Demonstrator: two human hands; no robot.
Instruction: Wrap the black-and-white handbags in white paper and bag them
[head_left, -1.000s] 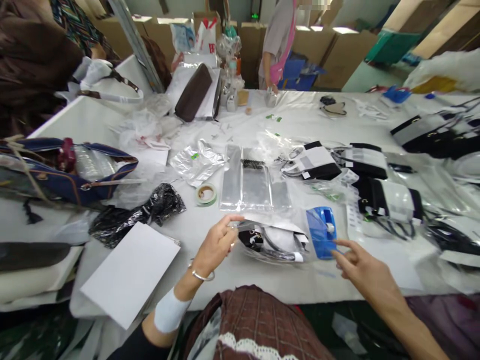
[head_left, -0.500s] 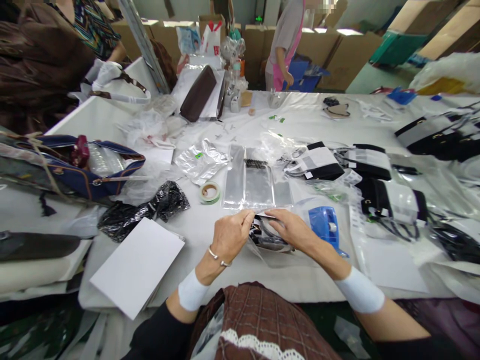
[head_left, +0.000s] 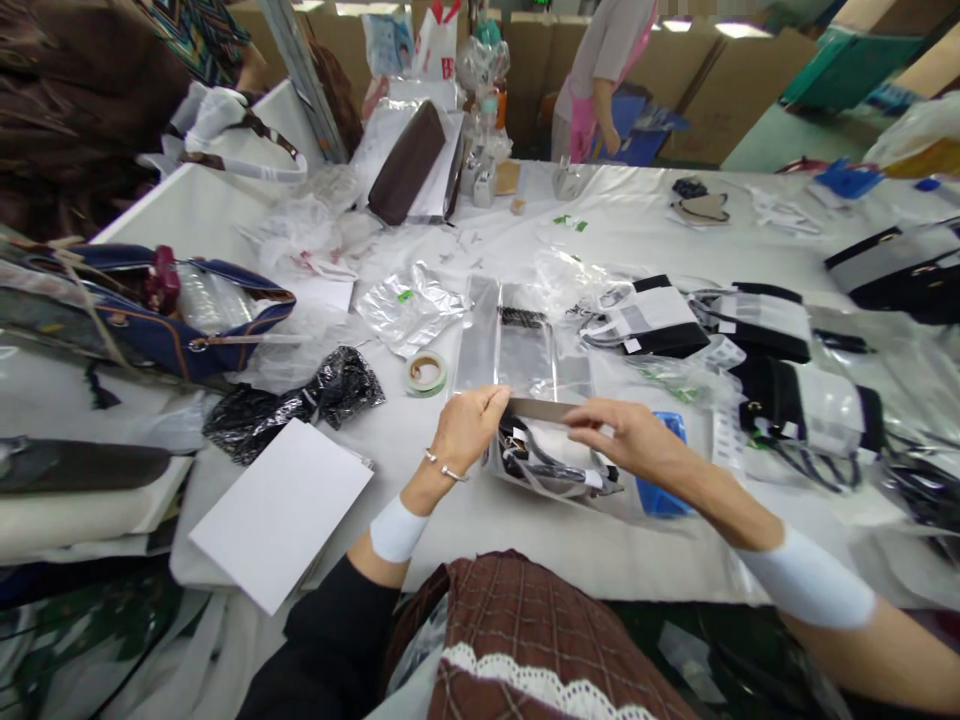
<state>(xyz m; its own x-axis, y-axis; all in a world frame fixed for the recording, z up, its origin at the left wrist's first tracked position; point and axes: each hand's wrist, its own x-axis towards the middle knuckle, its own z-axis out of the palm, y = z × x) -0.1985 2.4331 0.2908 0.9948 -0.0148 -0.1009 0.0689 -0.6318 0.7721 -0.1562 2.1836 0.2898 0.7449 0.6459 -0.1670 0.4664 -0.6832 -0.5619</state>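
A handbag with dark straps (head_left: pixel 555 472) stands inside a clear plastic bag near the table's front edge. Its far upper edge is a grey-brown strip (head_left: pixel 541 409). My left hand (head_left: pixel 466 430) pinches the left end of that edge between thumb and fingers. At the right end my right hand (head_left: pixel 626 435) has its thumb and fingers closed around the edge; what exactly lies between them is partly hidden. Beyond the hands lies a flat clear plastic bag (head_left: pixel 480 340). A blue plastic object (head_left: pixel 666 490) is beside my right hand.
Left of the hands are a tape roll (head_left: pixel 425 374), black plastic (head_left: pixel 345 390) and white sheets (head_left: pixel 281 510). Several wrapped black-and-white bags (head_left: pixel 664 315) lie at the right. A navy bag (head_left: pixel 225 350) is far left. A person (head_left: pixel 600 80) stands beyond the table.
The view has shifted slightly. My right hand has moved right, away from my left hand, and more of the bag's upper edge and straps shows between them.
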